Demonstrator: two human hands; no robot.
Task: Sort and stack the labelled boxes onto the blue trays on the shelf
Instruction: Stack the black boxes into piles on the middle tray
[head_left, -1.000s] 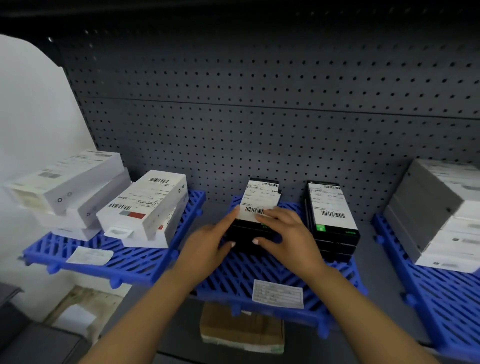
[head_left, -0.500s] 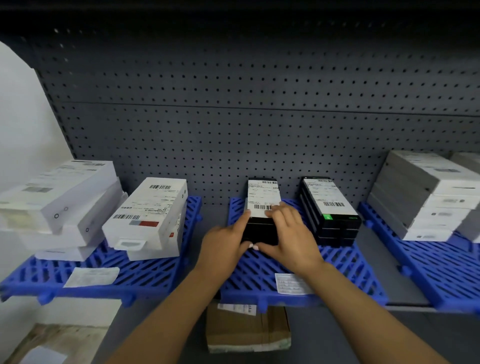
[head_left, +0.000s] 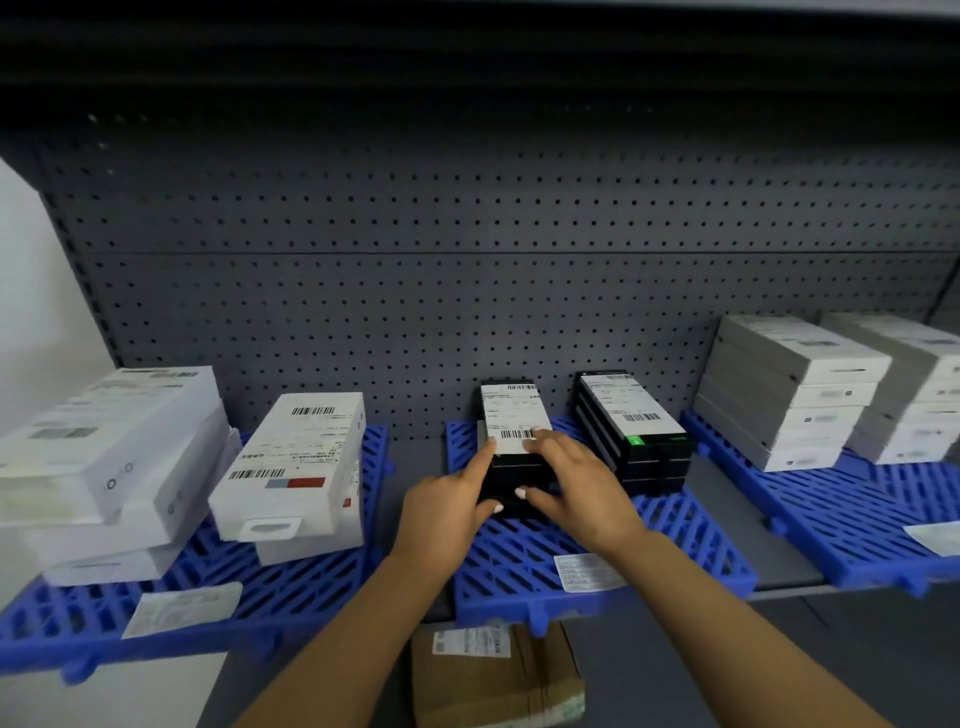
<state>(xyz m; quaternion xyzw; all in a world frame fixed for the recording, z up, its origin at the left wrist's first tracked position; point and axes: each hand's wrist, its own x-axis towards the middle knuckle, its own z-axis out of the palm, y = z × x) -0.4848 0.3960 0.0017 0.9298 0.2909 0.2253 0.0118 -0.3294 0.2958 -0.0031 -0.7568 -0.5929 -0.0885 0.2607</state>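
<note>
Now squaring up a stack. Left tray (head_left: 311, 597): white boxes (head_left: 291, 467), leaning. Middle tray (head_left: 675, 551): left hand (head_left: 441, 512), fingers curled against the near end and left side of the black stack (head_left: 511, 452) toward the back edge; right hand (head_left: 582, 493) draped over its near right corner; second black stack (head_left: 634, 431) just beside. Right tray (head_left: 857, 499): grey boxes (head_left: 789, 395). Next, probably: nudge flush, release, fetch another box.
</note>
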